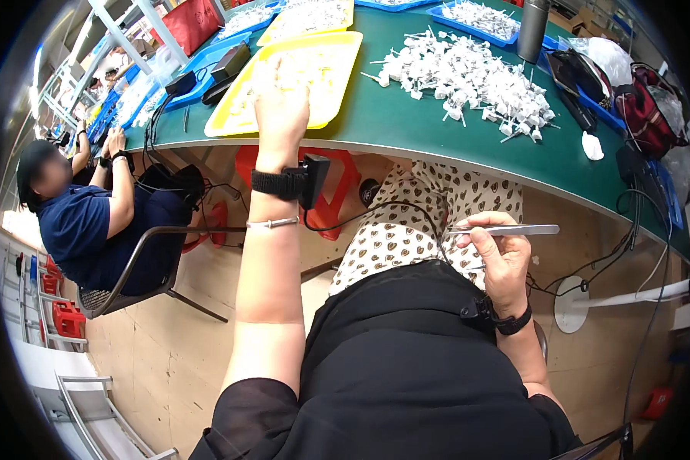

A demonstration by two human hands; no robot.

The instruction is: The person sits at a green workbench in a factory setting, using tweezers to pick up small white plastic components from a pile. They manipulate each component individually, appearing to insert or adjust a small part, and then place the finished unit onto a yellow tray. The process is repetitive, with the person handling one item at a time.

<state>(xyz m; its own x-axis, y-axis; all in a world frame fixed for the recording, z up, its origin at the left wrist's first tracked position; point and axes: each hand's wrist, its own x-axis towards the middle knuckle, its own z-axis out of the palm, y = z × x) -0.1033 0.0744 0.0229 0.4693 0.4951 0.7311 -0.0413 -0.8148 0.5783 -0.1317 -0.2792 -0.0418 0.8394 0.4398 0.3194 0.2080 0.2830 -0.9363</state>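
My left hand reaches over the near yellow tray, which holds small pale parts. Its fingers are washed out by bright light, so what they do is hidden. Over my lap, my right hand is closed on metal tweezers lying roughly level, their blunt end pointing right. A large heap of small white parts with thin pins lies on the green table to the right of the tray.
Behind stand another yellow tray and a blue tray of parts. A grey bottle stands at the back right, near bags. Cables hang at right. A co-worker sits at left.
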